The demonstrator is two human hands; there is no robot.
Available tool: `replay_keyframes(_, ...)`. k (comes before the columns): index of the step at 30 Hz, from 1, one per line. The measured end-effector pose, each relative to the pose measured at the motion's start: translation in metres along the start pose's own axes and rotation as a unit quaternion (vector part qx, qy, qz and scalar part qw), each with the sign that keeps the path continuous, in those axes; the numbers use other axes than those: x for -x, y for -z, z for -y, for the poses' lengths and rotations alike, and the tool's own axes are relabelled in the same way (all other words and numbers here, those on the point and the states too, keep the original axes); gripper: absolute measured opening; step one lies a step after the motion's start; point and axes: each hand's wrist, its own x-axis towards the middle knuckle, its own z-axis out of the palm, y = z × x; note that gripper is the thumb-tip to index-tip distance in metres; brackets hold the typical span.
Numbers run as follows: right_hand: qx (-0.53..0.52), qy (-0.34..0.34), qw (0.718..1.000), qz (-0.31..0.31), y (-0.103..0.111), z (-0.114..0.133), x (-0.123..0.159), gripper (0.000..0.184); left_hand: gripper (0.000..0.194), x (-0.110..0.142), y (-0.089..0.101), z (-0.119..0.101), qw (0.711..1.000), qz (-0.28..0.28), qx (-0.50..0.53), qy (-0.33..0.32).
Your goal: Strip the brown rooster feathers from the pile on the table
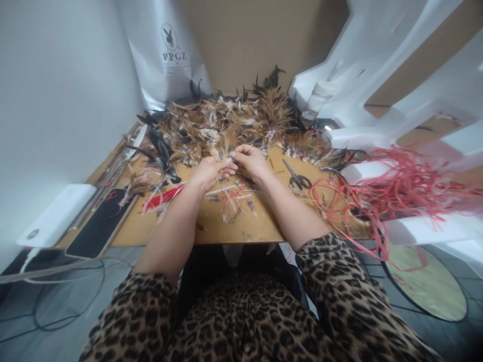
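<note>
Above the wooden table [260, 221], my two hands meet at the fingertips. A small tuft of brown feathers [231, 137] stands up from between them, its pale lower end pinched by the thumb and fingers of my left hand [212, 172]. My right hand [249, 163] closes on the same end from the other side; the exact contact is partly hidden. Just beyond lies a wide heap of brown and black feathers [211, 113]. Black-handled scissors [298, 176] rest to the right of my right hand, blades pointing away.
Pink-red plastic strips [411, 191] spill over white foam pieces [418, 229] at the right. Left are a phone [98, 223], a white power bank [56, 216] with its cable, and a red packet [162, 197]. Feather scraps [236, 201] litter the front. A silvery bag [166, 55] stands behind.
</note>
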Motion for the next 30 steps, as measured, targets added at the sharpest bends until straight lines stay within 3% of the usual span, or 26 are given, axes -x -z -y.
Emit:
replay_keyframes(10, -0.025, -0.020, 0.999, 0.022, -0.002, -0.001, 0.001, 0.032, 0.014, -0.002, 0.005, 0.000, 1.000, 0.005, 0.018, 0.004)
replay_keyframes(13, 0.075, 0.021, 0.997, 0.001, 0.008, 0.007, 0.000, 0.026, 0.015, -0.003, 0.006, -0.003, 0.999, -0.030, 0.044, -0.005)
replay_keyframes(15, 0.189, 0.039, 0.981, 0.002, 0.016, 0.014, 0.001, 0.022, 0.015, -0.003, 0.008, -0.005, 0.997, -0.051, 0.055, -0.009)
replay_keyframes(18, 0.355, 0.005, 0.932, 0.076, 0.026, 0.025, 0.004, 0.016, 0.016, -0.004, 0.010, -0.007, 0.996, -0.070, 0.051, -0.013)
replay_keyframes(21, 0.518, -0.011, 0.843, 0.142, 0.026, 0.030, 0.009, 0.011, 0.018, -0.003, 0.010, -0.007, 0.996, -0.081, 0.027, -0.020)
replay_keyframes(25, 0.667, 0.000, 0.731, 0.145, 0.019, 0.029, 0.012, 0.010, 0.021, -0.003, 0.009, -0.005, 0.996, -0.082, 0.000, -0.027)
replay_keyframes(28, 0.707, -0.011, 0.696, 0.126, 0.018, 0.024, 0.011, 0.011, 0.021, -0.003, 0.009, -0.005, 0.997, -0.076, -0.004, -0.025)
replay_keyframes(30, 0.707, -0.006, 0.697, 0.123, 0.020, 0.021, 0.009, 0.013, 0.020, -0.003, 0.009, -0.005, 0.997, -0.073, 0.000, -0.018)
